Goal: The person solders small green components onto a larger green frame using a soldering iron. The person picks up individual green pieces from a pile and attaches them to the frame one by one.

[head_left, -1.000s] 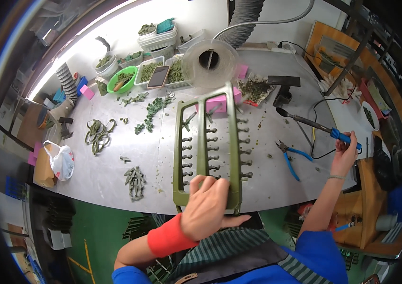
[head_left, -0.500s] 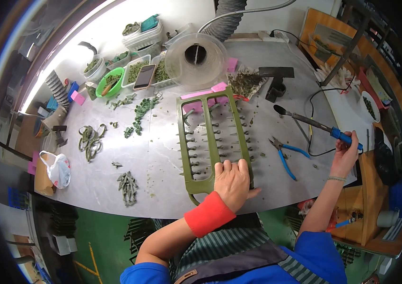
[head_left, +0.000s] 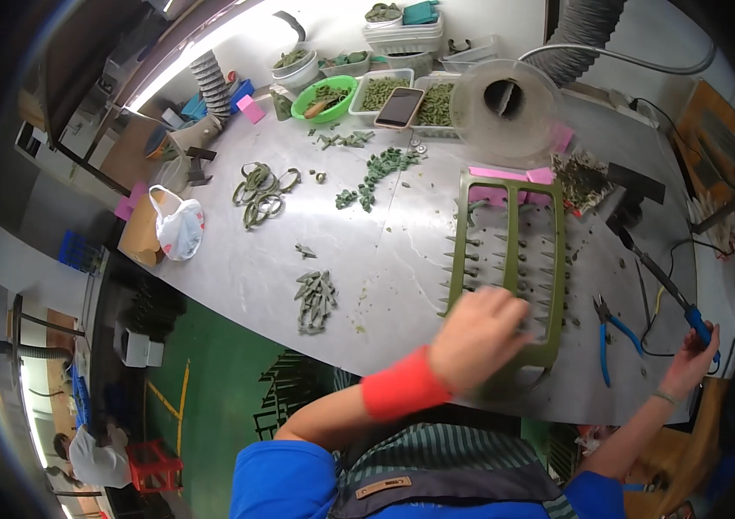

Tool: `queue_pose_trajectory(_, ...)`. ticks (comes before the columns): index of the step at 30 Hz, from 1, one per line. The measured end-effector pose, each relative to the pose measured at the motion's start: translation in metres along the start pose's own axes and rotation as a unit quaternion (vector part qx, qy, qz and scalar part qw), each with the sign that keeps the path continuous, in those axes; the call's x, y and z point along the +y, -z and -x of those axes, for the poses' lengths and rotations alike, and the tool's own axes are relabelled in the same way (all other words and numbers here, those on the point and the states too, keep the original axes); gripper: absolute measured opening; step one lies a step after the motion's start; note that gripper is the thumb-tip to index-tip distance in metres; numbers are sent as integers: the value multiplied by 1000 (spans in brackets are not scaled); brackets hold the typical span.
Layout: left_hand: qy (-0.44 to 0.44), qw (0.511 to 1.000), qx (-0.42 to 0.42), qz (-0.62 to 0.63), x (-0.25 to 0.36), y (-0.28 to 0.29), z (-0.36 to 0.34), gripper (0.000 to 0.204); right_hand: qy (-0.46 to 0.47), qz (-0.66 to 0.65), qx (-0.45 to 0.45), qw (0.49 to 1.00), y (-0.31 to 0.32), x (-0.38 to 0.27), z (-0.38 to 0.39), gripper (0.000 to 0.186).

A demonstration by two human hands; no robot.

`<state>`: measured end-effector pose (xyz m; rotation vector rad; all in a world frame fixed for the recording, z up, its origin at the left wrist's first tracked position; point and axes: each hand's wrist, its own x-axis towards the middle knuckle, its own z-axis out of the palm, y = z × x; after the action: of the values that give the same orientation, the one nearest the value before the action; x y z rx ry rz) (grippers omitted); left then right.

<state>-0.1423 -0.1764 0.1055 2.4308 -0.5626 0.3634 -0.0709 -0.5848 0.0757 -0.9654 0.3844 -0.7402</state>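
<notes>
A green wax-like frame (head_left: 513,259) with two long openings lies on the grey bench, small pointed pieces set in rows along its bars. Over its near end is my left hand (head_left: 482,333), wearing a red wristband; its fingers are smeared by motion, so whether they grip the frame is unclear. At the right, my right hand (head_left: 689,356) is closed round the blue handle of an electric heating iron (head_left: 666,281), which has a dark metal shaft. Blue-handled pliers (head_left: 607,337) lie between the frame and that hand.
Loose green pointed pieces (head_left: 316,301), green rings (head_left: 259,192) and small green lumps (head_left: 378,177) lie left. Behind stand a green bowl (head_left: 353,84), tubs of pieces (head_left: 382,76), a phone (head_left: 400,107) and a clear extraction hood (head_left: 471,99). A white bag (head_left: 180,229) sits at the left edge.
The view has swung left, shifting the bench rightward in the picture. My left hand has moved from the frame's near bar towards its left side. The iron stays in my right hand.
</notes>
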Motion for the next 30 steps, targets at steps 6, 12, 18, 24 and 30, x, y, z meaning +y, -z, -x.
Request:
queue_pose_trajectory(6,179,974,93,-107,-203,86,51,15,-33,-9,7,999,-7,13,1,26)
queue_pose_trajectory(12,350,917,148,-123,-355,150,34,18,-26,-14,-8,1000,-12,12,8,25)
queue_pose_trajectory(18,353,919,169,-48,-424,131,-44,23,-8,1,-12,1000,-21,8,16,23)
queue_pose_trajectory(24,325,896,175,-247,-441,107,-85,34,-2,22,-16,1000,-41,0,30,23)
queue_pose_trajectory(30,465,861,156,-138,-449,100,-107,41,6,13,-38,999,-42,0,18,23)
